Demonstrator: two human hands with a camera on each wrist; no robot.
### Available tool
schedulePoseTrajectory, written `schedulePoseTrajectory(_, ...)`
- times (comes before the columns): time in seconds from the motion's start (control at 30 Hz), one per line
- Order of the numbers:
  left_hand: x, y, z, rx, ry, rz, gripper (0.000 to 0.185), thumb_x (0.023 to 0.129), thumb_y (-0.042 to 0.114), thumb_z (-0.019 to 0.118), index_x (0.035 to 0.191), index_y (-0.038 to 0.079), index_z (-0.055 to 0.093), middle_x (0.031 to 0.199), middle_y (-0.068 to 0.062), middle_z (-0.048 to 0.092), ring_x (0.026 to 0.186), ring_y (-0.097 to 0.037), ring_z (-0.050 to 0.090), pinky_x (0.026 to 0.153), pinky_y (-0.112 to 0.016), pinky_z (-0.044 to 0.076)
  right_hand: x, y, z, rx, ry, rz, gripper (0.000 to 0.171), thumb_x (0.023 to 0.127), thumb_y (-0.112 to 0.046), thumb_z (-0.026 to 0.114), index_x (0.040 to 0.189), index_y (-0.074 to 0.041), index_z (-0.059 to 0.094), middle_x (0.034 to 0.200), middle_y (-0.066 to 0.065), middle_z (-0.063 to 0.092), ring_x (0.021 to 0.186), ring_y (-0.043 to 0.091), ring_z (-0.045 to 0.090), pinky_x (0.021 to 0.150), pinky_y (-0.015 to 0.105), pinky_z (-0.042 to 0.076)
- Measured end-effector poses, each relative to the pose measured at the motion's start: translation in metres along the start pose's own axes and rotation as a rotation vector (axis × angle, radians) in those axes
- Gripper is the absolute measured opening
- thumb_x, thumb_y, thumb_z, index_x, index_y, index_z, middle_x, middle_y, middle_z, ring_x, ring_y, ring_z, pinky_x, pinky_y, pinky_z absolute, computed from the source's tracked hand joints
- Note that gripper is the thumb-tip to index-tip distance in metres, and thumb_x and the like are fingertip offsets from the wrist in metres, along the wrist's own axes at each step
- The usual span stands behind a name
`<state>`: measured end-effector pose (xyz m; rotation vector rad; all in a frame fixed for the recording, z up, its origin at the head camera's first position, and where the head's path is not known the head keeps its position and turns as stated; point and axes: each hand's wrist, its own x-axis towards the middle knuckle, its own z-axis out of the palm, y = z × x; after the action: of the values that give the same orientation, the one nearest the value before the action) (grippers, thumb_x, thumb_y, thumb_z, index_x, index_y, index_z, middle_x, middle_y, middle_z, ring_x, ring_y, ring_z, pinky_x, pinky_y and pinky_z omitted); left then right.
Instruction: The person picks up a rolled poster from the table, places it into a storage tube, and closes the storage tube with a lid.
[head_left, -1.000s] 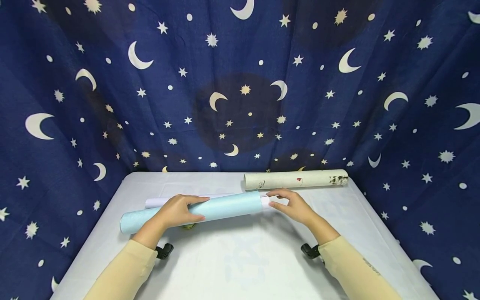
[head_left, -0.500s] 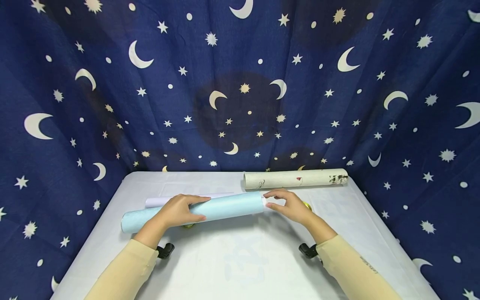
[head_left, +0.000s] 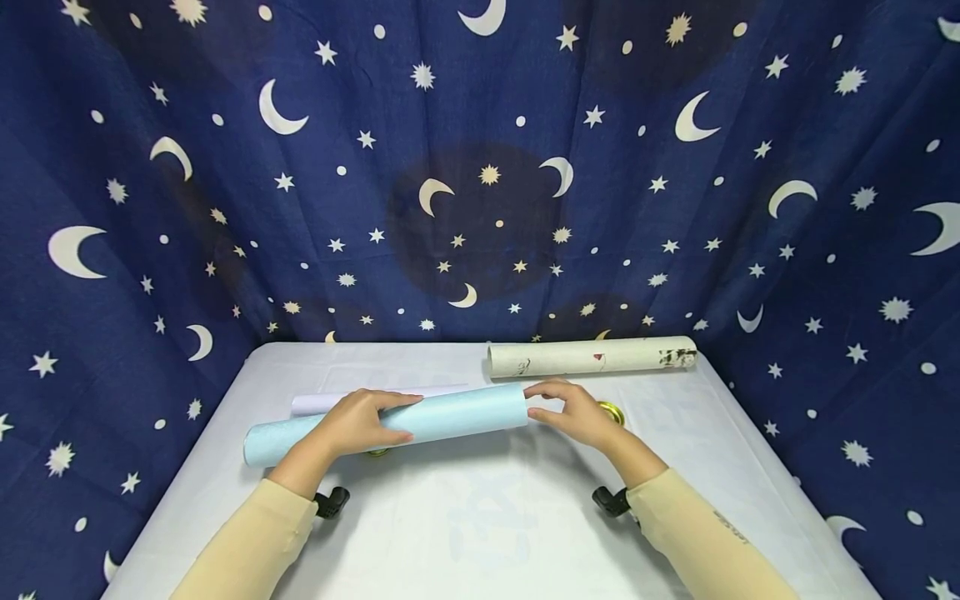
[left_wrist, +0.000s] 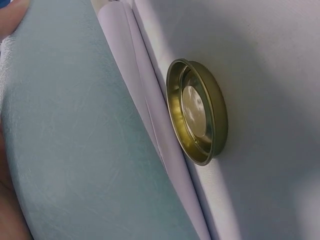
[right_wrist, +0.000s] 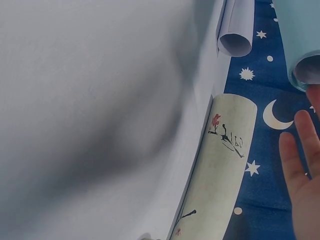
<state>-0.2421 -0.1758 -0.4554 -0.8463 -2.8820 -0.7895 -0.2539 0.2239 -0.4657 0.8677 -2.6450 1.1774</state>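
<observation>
Head view: two hands in tan sleeves work a light blue tube (head_left: 390, 423) lying across a white table (head_left: 495, 525). Left hand (head_left: 352, 423) lies over the tube near its middle, fingers curled round it, holding it. Right hand (head_left: 576, 414) sits at the tube's right end, fingers loosely curved against the opening — whether it pinches anything there cannot be told. No white paper sticks out of that end, so the roll seems fully inside; the ends look uncapped. One gold metal cap (left_wrist: 197, 119) lies under the left hand, another (head_left: 611, 410) behind the right. Just behind the tube lies a pale rolled sheet (head_left: 315, 402); further back, a cream printed tube (head_left: 592, 357) against the starry blue curtain (head_left: 480, 167).
</observation>
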Motion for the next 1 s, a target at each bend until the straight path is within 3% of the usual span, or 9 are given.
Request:
schedulePoseTrajectory(0.4, 0.0, 0.001, 0.0, -0.004, -0.001, -0.01, 0.061, 0.076, 0.051, 0.083, 0.133, 0.039, 0.065, 0.128, 0.008, 0.067, 0.118, -0.017, 0.062, 0.098, -0.043, 0.05, 0.0, 0.0, -0.006, 0.007, 0.01, 0.022, 0.032, 0.09, -0.027, 0.077, 0.119, -0.016, 0.074, 0.122, 0.003, 0.069, 0.112, 0.036, 0.063, 0.096, 0.053, 0.05)
schedulePoseTrajectory(1.0, -0.003, -0.003, -0.002, -0.006, 0.006, -0.016, 0.061, 0.076, 0.047, 0.085, 0.132, 0.037, 0.066, 0.127, 0.007, 0.068, 0.117, -0.018, 0.063, 0.098, -0.044, 0.051, -0.013, 0.013, -0.035, -0.055, 0.047, 0.094, 0.035, 0.093, -0.026, 0.074, 0.124, -0.011, 0.07, 0.128, 0.01, 0.066, 0.115, 0.035, 0.063, 0.096, 0.049, 0.052)
